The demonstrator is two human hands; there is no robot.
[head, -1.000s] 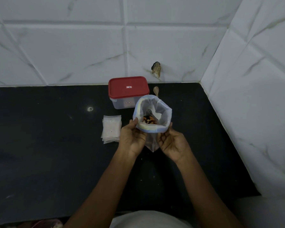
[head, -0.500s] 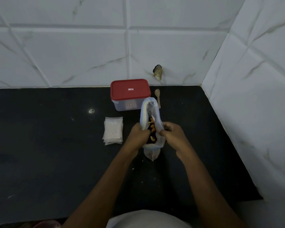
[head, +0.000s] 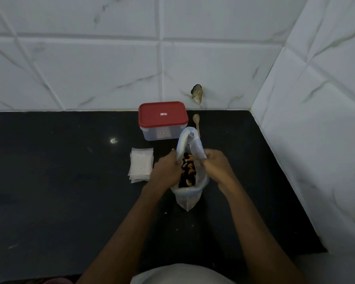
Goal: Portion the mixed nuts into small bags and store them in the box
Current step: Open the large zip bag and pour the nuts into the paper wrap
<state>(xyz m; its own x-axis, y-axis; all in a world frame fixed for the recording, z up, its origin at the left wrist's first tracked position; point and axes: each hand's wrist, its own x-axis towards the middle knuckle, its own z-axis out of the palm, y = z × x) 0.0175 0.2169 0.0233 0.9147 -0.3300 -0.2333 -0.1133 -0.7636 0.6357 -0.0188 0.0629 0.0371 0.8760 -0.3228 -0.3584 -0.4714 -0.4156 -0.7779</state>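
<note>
Centrally on the counter stands the large clear plastic bag [head: 187, 200] with a pale blue rim. Its mouth is pulled into a long narrow opening that runs away from the person. Inside it the mixed nuts [head: 188, 171] show as a heap of dark, orange and pale pieces between the two hands. The bag's lower end rests on the black stone countertop [head: 70, 191].

The left hand [head: 166, 171] grips the left side of the bag's mouth, its fingers curled over the rim and its thumb up by the top edge. The right hand [head: 217, 166] pinches the right side of the mouth, fingers folded onto the plastic. Both forearms reach in from the bottom of the view.

Just left of the left hand lies a flat stack of small clear plastic bags [head: 141, 163], slightly fanned and apart from the large bag. Behind the large bag, near the wall, sits the rectangular translucent plastic box [head: 162, 134], shut with its red lid [head: 163, 116]. Beside the box on the right lies a small pale wooden spoon [head: 196, 119], bowl toward the wall; its handle runs behind the bag's far rim.

White marble-veined tiles [head: 90, 68] cover the back and right walls, and a chipped dark hole [head: 197, 93] marks the back wall above the spoon.
</note>
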